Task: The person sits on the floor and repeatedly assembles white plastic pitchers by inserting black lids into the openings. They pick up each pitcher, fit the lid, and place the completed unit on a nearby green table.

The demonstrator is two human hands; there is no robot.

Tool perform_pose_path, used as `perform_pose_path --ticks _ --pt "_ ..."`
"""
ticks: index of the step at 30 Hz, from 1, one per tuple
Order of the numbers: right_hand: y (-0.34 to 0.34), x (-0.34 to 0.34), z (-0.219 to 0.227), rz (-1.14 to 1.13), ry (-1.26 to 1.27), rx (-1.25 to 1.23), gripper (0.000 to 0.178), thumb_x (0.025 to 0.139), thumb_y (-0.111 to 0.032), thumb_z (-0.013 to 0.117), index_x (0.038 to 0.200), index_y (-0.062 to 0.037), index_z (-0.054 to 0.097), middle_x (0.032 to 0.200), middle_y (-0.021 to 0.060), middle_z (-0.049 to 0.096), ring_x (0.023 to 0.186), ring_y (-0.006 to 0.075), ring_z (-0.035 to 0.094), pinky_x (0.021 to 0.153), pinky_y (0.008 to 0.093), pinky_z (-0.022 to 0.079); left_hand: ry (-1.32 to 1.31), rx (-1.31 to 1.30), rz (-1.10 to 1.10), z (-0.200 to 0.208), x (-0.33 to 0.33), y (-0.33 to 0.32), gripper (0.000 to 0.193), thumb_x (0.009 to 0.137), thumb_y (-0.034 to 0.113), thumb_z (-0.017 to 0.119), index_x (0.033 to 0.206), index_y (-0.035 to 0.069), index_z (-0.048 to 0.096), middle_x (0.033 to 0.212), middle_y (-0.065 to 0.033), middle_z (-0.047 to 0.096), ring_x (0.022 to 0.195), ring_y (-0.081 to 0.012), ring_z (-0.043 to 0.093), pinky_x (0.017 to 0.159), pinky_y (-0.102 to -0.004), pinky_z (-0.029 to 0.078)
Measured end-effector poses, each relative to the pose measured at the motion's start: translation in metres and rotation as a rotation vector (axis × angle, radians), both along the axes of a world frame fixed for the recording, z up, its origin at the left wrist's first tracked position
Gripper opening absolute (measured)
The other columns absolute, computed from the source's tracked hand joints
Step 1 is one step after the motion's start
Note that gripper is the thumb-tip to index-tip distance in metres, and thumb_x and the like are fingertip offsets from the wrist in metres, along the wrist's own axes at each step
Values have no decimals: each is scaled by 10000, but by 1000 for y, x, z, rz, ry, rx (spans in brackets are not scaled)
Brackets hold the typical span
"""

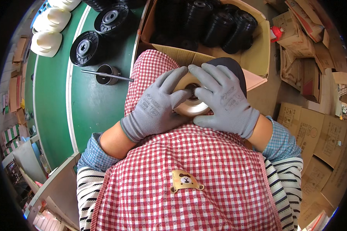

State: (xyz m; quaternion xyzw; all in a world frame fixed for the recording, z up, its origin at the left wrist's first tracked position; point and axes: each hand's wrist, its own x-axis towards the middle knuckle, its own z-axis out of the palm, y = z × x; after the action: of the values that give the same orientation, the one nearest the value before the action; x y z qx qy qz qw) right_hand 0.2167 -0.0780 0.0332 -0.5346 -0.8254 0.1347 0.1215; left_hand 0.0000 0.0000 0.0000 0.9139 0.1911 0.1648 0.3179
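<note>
In the head view, I count 2 gloved hands on 1 gold ring, which sits over the lap, between the palms. The left hand (pixel 158 98) has its fingers curled on the left side of the ring (pixel 186 109), its thumb reaching toward the dark centre. The right hand (pixel 225 96) bends its fingers over the right side, its thumb below near the lower rim. Both are gripping the ring. A dark rounded shape (pixel 237 68) shows behind the right hand; I can't tell what it is.

On the green bench (pixel 92 111), 2 black discs (pixel 84 47) lie whole in view, with more cut off at the top, and 3 white parts (pixel 46 43) line the far side. Near the left knee stands 1 dark cup (pixel 107 79), with 1 grey rod (pixel 89 72) across it; the cup's contents I can't make out.

The open box (pixel 263 42) ahead holds at least 3 stacks (pixel 221 30) of black discs. More cartons (pixel 302 123) fill the right; 1 red object (pixel 274 34) sits beside them.
</note>
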Motion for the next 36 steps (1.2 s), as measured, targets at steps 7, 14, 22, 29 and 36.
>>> perform_pose_path --ticks 7,14,22,29,36 --pt "16 -8 -9 -3 44 -25 385 592 -337 809 792 -37 675 1430 222 514 1280 384 511 1052 530 396 37 27 21 -11 2 11 503 626 272 881 1062 97 703 1448 -242 435 1263 -436 508 1033 -515 476" --pt "19 -9 -20 -24 36 -31 336 662 -341 787 756 -37 678 1408 225 528 1298 376 507 1046 526 396 -29 31 42 -26 7 13 402 622 255 858 963 91 722 1408 -238 454 1213 -435 516 1015 -514 482" --pt "18 29 -10 -121 355 -170 826 592 -331 893 1305 -91 551 1531 204 398 1357 400 461 1135 487 368 -20 36 -60 -10 -8 33 634 639 317 896 1196 128 660 1459 -238 449 1260 -396 537 998 -470 507" --pt "26 22 -2 -131 280 -307 1089 635 -353 875 1542 -38 360 1471 199 496 1351 353 484 1147 434 368 105 133 -165 -8 -1 40 580 645 301 882 1180 202 679 1460 -195 411 1214 -374 551 941 -454 544" --pt "25 20 -6 -252 324 -308 749 839 -374 738 1463 -40 493 1377 176 590 1232 353 583 1058 416 458 21 -49 -142 -16 -2 39 654 636 185 878 1247 172 644 1410 -201 440 1231 -412 529 968 -452 543"
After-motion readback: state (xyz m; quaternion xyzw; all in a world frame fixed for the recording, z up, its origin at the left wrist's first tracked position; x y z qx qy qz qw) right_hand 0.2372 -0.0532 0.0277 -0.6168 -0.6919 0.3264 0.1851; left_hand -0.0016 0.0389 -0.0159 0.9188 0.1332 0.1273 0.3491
